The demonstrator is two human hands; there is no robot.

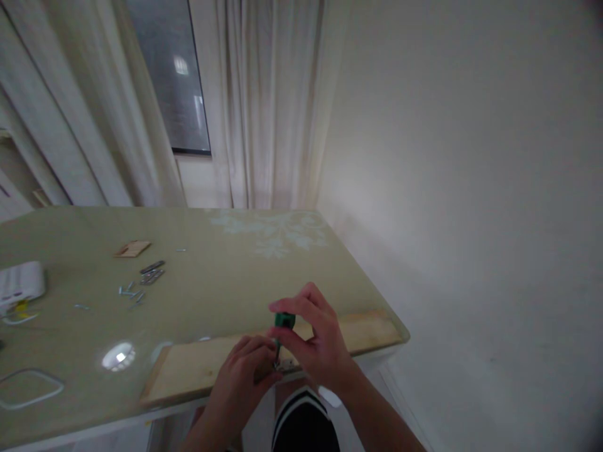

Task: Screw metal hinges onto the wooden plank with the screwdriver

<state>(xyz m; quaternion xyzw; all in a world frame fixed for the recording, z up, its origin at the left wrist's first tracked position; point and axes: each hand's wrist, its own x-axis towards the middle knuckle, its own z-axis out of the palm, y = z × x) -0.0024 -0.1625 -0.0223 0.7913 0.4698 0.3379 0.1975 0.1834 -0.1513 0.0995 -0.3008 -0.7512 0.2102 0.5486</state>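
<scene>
My right hand (313, 336) grips the green handle of a screwdriver (284, 321) between thumb and fingers. The screwdriver stands nearly upright, its shaft pointing down at a small metal plate (286, 364) on the near edge of a wooden board (193, 367). My left hand (247, 373) rests over the board just left of the shaft. Its fingers are bent and drawn together, with thumb and fingertips close to the screwdriver's tip. What they pinch, if anything, is hidden. The board lies flat along the table's front edge, its middle covered by both hands.
On the table (226, 282) at left lie several screws (130, 292), some metal hinge-like pieces (152, 273) and a small wooden piece (132, 249). A white power strip (22, 282) and a white cable loop (32, 389) are further left. A wall (471, 220) borders the right side.
</scene>
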